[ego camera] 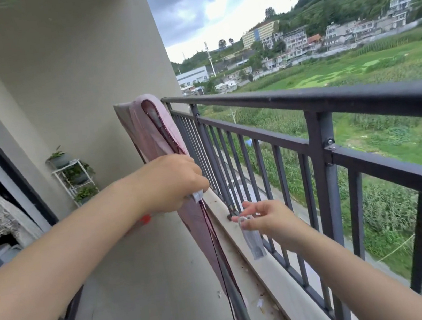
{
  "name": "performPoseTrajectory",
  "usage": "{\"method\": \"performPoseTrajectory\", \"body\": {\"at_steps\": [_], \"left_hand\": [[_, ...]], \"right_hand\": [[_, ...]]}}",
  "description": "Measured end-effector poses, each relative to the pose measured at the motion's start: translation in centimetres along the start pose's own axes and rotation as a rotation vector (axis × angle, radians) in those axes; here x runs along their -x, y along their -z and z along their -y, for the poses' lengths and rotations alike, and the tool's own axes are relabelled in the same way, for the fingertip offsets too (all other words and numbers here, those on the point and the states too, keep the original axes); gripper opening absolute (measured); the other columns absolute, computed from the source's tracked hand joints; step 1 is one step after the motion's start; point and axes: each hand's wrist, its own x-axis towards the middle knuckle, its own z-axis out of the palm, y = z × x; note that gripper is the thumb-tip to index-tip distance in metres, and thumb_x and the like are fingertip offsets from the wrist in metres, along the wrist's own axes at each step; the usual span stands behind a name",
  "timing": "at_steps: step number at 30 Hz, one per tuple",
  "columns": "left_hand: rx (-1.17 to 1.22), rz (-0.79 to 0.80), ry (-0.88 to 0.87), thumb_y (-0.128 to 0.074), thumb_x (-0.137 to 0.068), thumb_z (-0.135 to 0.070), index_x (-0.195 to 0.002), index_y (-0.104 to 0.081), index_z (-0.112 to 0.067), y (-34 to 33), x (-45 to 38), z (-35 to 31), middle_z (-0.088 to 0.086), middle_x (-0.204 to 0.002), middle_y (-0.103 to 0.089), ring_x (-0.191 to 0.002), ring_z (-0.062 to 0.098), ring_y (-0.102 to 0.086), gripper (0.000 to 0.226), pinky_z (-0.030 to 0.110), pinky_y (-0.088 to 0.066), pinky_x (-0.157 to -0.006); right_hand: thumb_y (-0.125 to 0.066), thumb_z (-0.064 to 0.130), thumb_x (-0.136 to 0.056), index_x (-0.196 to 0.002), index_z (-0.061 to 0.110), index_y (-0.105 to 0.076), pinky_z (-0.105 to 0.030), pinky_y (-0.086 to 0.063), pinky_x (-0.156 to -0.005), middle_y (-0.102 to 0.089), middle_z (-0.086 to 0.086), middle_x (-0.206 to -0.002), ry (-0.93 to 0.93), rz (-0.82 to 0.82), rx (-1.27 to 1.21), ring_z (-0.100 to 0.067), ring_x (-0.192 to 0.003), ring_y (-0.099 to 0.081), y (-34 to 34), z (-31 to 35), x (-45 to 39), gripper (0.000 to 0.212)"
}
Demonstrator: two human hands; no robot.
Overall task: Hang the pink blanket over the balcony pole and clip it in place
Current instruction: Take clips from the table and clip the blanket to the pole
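While the left hand at the centre of the frame closes its fingers round a pale clip pressed against the pink blanket, the step in hand looks like fixing that edge, so the clip should bite through cloth and pole together and not cloth alone; the blanket already hangs over a pole that runs from the upper middle down to the bottom centre, just inside the railing; the right hand, lower and right of centre, pinches a second clip by its top, the clip dangling free, ready for the next spot further along; it would be wise to pull the cloth flat before each clip goes on. At the left edge stand a plant shelf with pots and a dark door frame; scraps of litter lie on the ledge below the railing bars, and the railing's closeness leaves little room for the right hand.
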Motion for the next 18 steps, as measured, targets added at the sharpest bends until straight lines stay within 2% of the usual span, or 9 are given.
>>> {"method": "performPoseTrajectory", "body": {"at_steps": [2,5,7,9,12,15,16,18], "left_hand": [[0.003,0.017,-0.038,-0.071,-0.033,0.008,-0.057,-0.063,-0.015,0.0,0.2,0.2,-0.002,-0.048,-0.059,-0.047,0.018,-0.057,0.033,0.018,-0.047,-0.042],[-0.067,-0.007,-0.072,-0.072,-0.038,0.012,-0.055,-0.062,-0.013,-0.1,0.5,0.1,-0.001,-0.046,-0.057,-0.046,0.020,-0.054,0.033,0.019,-0.045,-0.042],[-0.130,-0.018,-0.069,-0.058,-0.050,0.006,-0.051,-0.060,-0.015,-0.1,0.6,-0.2,-0.002,-0.044,-0.056,-0.043,0.019,-0.052,0.022,0.018,-0.042,-0.042],[-0.165,-0.032,-0.065,-0.041,-0.055,0.001,-0.048,-0.060,-0.017,-0.5,0.8,-0.2,-0.003,-0.044,-0.055,-0.043,0.018,-0.052,0.028,0.018,-0.042,-0.044],[-0.190,-0.079,-0.079,-0.031,-0.059,0.001,-0.046,-0.060,-0.018,-0.8,0.8,0.0,-0.005,-0.043,-0.053,-0.043,0.017,-0.050,0.036,0.018,-0.041,-0.046],[-0.207,-0.088,-0.095,-0.032,-0.058,0.000,-0.044,-0.057,-0.018,-0.6,0.8,0.1,-0.005,-0.042,-0.051,-0.042,0.017,-0.049,0.034,0.019,-0.041,-0.046],[-0.213,-0.075,-0.094,-0.037,-0.056,0.000,-0.044,-0.057,-0.017,-0.5,0.8,0.0,-0.005,-0.042,-0.050,-0.042,0.017,-0.049,0.029,0.019,-0.041,-0.046],[-0.220,-0.051,-0.110,-0.047,-0.050,0.002,-0.044,-0.058,-0.017,-0.4,0.8,0.0,-0.005,-0.043,-0.051,-0.043,0.017,-0.050,0.023,0.020,-0.042,-0.046]], "right_hand": [[-0.062,-0.008,-0.076,-0.071,0.005,-0.068,-0.036,-0.044,-0.097,-0.058,-0.013,-0.122,-0.027,0.026,-0.045,-0.023,-0.113,-0.055,-0.1,0.4,0.2,0.016],[-0.057,-0.010,-0.079,-0.067,0.007,-0.068,-0.026,-0.054,-0.078,-0.068,-0.012,-0.091,-0.041,0.058,-0.139,-0.022,-0.086,-0.063,0.0,1.0,0.5,0.024],[-0.057,-0.008,-0.080,-0.072,0.007,-0.067,-0.021,-0.054,-0.069,-0.066,-0.012,-0.086,-0.041,0.044,-0.105,-0.015,-0.075,-0.064,-0.1,1.2,0.7,0.020],[-0.058,-0.004,-0.081,-0.075,0.007,-0.067,-0.013,-0.050,-0.059,-0.066,-0.012,-0.091,-0.008,0.018,-0.008,-0.005,-0.068,-0.063,-0.3,1.4,0.9,0.016],[-0.062,0.005,-0.082,-0.090,0.006,-0.070,-0.021,-0.047,-0.076,-0.067,-0.015,-0.095,0.053,-0.013,0.184,-0.014,-0.082,-0.059,-0.4,1.8,1.3,0.011],[-0.066,0.014,-0.081,-0.082,0.019,-0.070,-0.020,-0.036,-0.058,-0.056,-0.012,-0.078,0.149,-0.035,0.261,-0.017,-0.066,-0.044,-0.5,2.8,2.1,0.007],[-0.066,0.015,-0.080,-0.079,0.023,-0.069,-0.022,-0.033,-0.056,-0.052,-0.012,-0.076,0.193,-0.049,0.267,-0.018,-0.065,-0.040,-0.4,3.0,2.3,0.008],[-0.066,0.012,-0.079,-0.083,0.026,-0.065,-0.023,-0.041,-0.062,-0.055,-0.015,-0.077,0.274,-0.063,0.224,-0.018,-0.067,-0.046,-0.2,3.3,2.5,0.014]]}}
